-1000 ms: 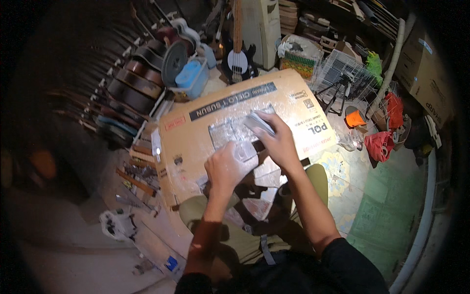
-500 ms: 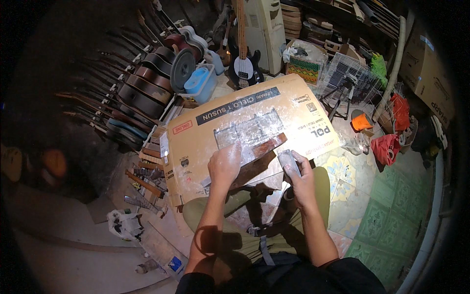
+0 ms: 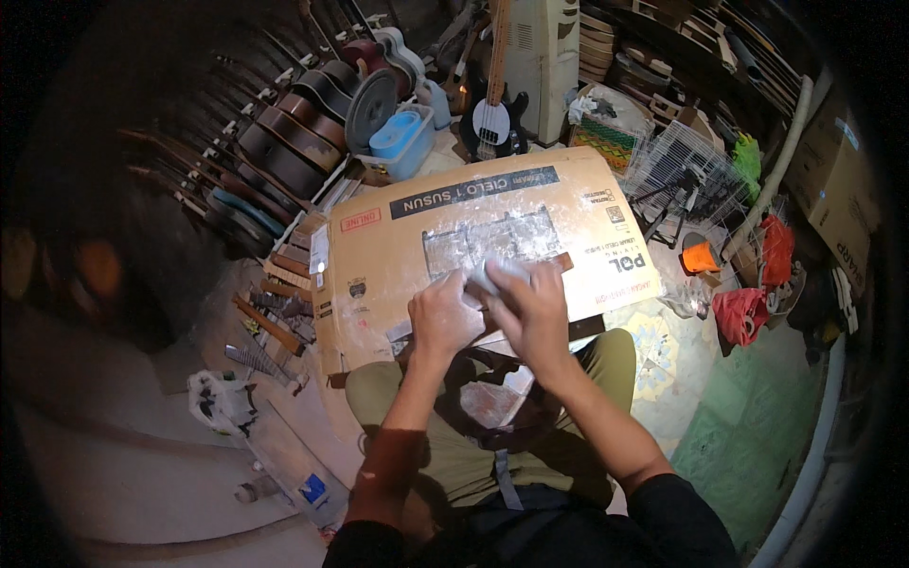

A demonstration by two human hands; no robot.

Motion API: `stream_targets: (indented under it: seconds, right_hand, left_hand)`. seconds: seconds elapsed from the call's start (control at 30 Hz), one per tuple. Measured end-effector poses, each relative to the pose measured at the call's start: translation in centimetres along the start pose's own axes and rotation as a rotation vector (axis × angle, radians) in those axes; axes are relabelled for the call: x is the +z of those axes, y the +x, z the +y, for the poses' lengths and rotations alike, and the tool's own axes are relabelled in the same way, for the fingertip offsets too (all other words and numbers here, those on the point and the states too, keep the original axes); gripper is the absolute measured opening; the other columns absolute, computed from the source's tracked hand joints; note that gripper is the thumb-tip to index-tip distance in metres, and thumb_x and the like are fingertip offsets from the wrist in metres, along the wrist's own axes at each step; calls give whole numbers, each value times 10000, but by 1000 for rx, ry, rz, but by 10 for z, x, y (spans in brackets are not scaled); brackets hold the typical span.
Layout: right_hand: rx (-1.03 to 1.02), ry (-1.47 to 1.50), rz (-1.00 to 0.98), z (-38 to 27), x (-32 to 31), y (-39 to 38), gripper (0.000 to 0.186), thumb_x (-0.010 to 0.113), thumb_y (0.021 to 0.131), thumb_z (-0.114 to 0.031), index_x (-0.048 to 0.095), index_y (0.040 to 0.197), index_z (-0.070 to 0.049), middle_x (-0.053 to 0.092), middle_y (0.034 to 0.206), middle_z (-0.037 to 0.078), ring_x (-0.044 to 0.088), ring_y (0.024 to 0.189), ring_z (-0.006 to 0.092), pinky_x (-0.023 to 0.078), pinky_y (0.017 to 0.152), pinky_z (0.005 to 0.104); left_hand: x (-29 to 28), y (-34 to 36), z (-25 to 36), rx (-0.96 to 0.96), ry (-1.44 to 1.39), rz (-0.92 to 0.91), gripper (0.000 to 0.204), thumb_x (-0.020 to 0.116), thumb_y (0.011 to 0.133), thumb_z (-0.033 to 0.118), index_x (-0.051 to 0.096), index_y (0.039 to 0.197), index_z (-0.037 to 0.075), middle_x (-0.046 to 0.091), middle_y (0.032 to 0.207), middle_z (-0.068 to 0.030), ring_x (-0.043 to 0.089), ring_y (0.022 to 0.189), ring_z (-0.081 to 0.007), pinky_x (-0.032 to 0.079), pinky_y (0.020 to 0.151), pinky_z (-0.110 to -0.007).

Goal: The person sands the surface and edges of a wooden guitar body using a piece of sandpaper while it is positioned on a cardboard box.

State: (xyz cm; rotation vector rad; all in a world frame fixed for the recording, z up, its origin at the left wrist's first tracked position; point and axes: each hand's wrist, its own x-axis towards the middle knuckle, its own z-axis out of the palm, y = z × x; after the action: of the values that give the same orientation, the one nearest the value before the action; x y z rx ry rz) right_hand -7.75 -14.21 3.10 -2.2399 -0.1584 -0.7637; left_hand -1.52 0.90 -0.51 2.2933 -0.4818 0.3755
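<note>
A large flat cardboard sheet (image 3: 383, 265), smeared with pale dust, lies in front of my knees. Over its near part I hold a reddish-brown wooden bar (image 3: 566, 261), whose far right end shows past my fingers. My left hand (image 3: 443, 317) is closed around the bar, knuckles up. My right hand (image 3: 537, 317) has its fingers closed on a grey sanding block (image 3: 487, 277), pressed against the bar close to my left hand. Motion blurs the block, and both hands cover most of the bar.
Guitars (image 3: 284, 142) stand in a row at the far left, near a clear tub (image 3: 417, 151). A dark bass guitar (image 3: 492, 128) leans behind the sheet. Wooden offcuts (image 3: 270, 327) lie left. A wire cage (image 3: 686, 161) and an orange object (image 3: 699, 257) sit right.
My right hand has moved left with the sanding block, from beside the bar onto it, next to my left hand. The left hand keeps its hold on the bar. The view has shifted slightly.
</note>
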Motion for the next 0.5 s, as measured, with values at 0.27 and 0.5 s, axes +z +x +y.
stream_targets:
  seconds: [0.27,0.5]
  right_hand:
    - [46,21,45,0,12,13,422,807,809,-116,740,1225,-137,644,1009,138,601,951,339,488,851,424]
    - [-28,-88,-17,1,5,8,437,800,819,-125,717,1247,-101,651,1032,150,586,951,344,469,858,438]
  left_hand:
    - [-2,5,4,-13,82,17,121,735,784,210,696,844,112,684,737,-188,686,719,-430,537,633,-493]
    - [2,-1,3,14,38,76,266,816,737,286,700,883,96,703,765,-171,702,727,-406,545,620,-493]
